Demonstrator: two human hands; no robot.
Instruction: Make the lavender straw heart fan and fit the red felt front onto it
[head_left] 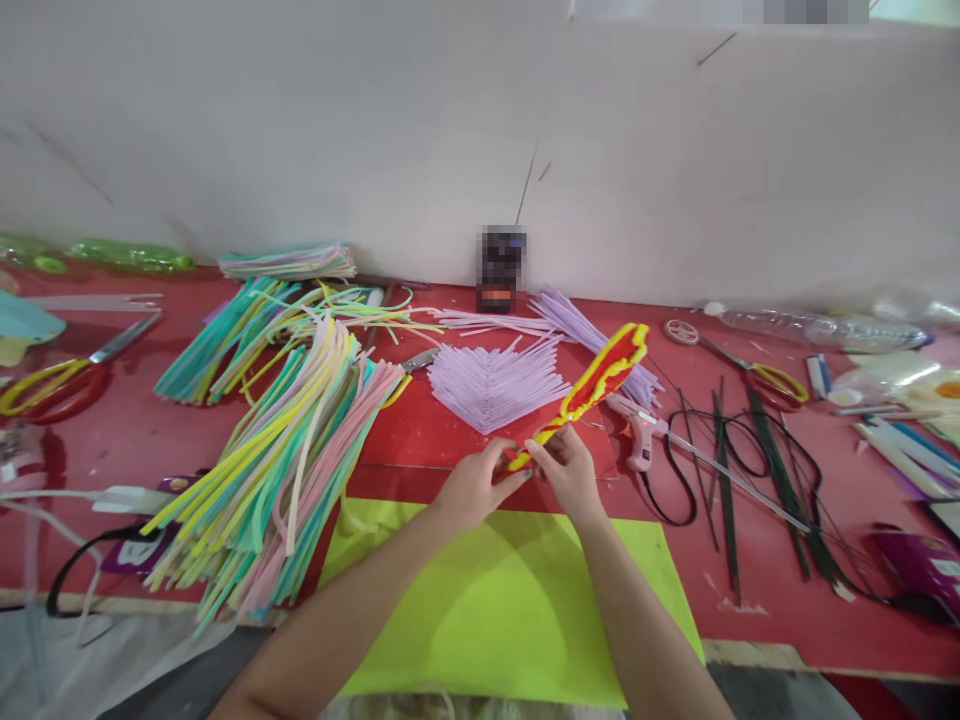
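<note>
A red and yellow leaf-like shape [609, 372], apparently bent from pipe cleaners, slants up to the right between my hands. Its lower yellow end is pinched by the fingers of my left hand [474, 488]. Just above that, my right hand [573, 474] grips the narrow stem, thumb toward me. Both hands hover over the far edge of a lime-green sheet [480, 610]. Beyond them, lilac pipe cleaners [491, 385] lie in a chevron on the red table. To the right of this pattern rests a pink glue gun [642, 436].
Bundles of pastel pipe cleaners [292, 470] spread across the left of the red table [862, 610]. Scissors [56, 385] lie far left, another pair [772, 383] at right. A phone [501, 268] leans on the wall. Dark stems [726, 500] and a cable [679, 515] lie right.
</note>
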